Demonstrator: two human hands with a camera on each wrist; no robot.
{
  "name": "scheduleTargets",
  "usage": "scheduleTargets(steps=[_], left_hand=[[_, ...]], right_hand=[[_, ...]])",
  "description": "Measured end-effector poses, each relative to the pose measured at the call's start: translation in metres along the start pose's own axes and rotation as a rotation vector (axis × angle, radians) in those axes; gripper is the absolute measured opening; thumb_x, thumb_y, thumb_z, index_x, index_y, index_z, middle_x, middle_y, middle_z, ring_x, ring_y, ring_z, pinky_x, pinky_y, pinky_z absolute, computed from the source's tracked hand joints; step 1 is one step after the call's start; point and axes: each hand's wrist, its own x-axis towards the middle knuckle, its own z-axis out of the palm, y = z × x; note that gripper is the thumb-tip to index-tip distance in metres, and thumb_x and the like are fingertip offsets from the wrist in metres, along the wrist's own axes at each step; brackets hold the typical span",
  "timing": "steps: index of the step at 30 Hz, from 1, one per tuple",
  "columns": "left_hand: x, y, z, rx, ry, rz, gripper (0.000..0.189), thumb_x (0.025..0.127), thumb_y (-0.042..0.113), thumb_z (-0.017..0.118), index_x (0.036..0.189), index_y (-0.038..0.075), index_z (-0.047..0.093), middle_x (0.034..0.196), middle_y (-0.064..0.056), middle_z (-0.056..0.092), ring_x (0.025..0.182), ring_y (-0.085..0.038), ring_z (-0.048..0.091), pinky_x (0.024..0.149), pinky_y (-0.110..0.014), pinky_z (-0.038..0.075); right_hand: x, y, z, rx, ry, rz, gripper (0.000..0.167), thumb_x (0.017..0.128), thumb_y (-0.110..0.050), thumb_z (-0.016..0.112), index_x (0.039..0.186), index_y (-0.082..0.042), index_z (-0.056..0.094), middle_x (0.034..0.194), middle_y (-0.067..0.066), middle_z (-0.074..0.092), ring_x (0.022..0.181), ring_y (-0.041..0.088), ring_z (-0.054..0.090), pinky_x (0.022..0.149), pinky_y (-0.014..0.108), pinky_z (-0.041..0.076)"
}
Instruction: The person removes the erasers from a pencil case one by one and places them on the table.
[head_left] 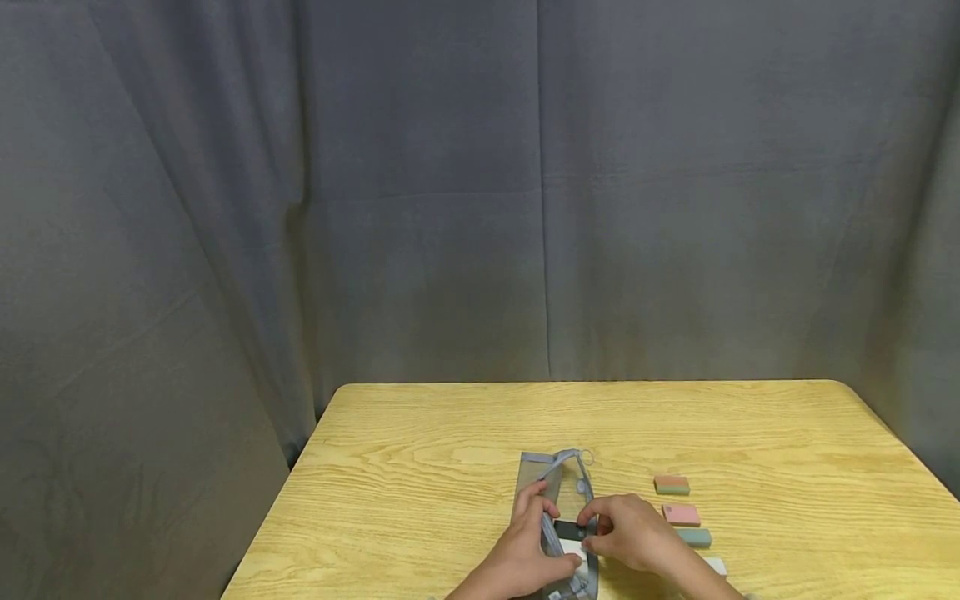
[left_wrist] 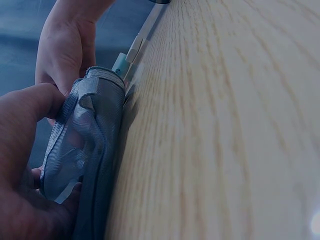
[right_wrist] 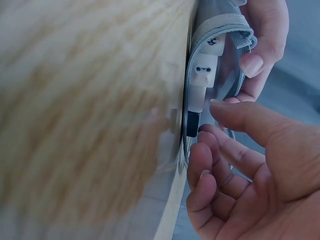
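Observation:
A grey mesh zippered pencil case (head_left: 592,575) lies unzipped on the wooden table. My left hand (head_left: 521,546) grips its side, thumb and fingers at the rim of the opening. Inside, in the right wrist view, white blocks with small printed faces (right_wrist: 204,70) sit in a row, with a dark block (right_wrist: 192,124) at the end. At the opening, my right hand (head_left: 630,531) has its fingertips right beside the dark block. Its thumb and loosely bent fingers stand apart in the right wrist view, with nothing visible between them.
To the right of the case, small eraser-like blocks lie in a column: an orange and green one (head_left: 671,485), a pink one (head_left: 681,515), a teal one (head_left: 693,538) and a white one (head_left: 716,566), partly behind the right forearm. A grey curtain (head_left: 450,208) hangs behind the table (head_left: 390,483).

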Motion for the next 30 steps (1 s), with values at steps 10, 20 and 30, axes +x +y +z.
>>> scheduleTargets(steps=[10, 20, 30], left_hand=[[-0.001, 0.004, -0.001, 0.019, 0.003, 0.002, 0.051, 0.08, 0.036, 0.077, 0.117, 0.021, 0.046, 0.162, 0.003, 0.017, 0.113, -0.023, 0.054, 0.079, -0.027, 0.05], [-0.002, 0.003, 0.0, 0.016, 0.007, 0.0, 0.052, 0.078, 0.036, 0.078, 0.117, 0.021, 0.046, 0.162, 0.004, 0.017, 0.108, -0.02, 0.055, 0.077, -0.027, 0.05], [-0.001, 0.003, 0.0, -0.007, 0.003, -0.001, 0.051, 0.079, 0.034, 0.078, 0.116, 0.02, 0.046, 0.162, 0.003, 0.017, 0.107, -0.019, 0.054, 0.076, -0.025, 0.049]], right_hand=[[0.003, -0.003, -0.002, -0.014, -0.011, 0.008, 0.022, 0.08, -0.015, 0.084, 0.1, -0.011, 0.074, 0.072, -0.006, 0.059, 0.061, 0.01, 0.05, 0.053, 0.024, 0.042], [0.006, -0.003, -0.001, -0.061, 0.005, -0.02, 0.021, 0.078, -0.013, 0.085, 0.097, -0.013, 0.074, 0.072, -0.007, 0.059, 0.062, 0.009, 0.05, 0.053, 0.025, 0.042], [0.011, -0.002, -0.001, -0.09, -0.015, -0.007, 0.02, 0.078, -0.011, 0.082, 0.095, -0.015, 0.075, 0.072, -0.007, 0.057, 0.063, 0.01, 0.049, 0.053, 0.025, 0.04]])
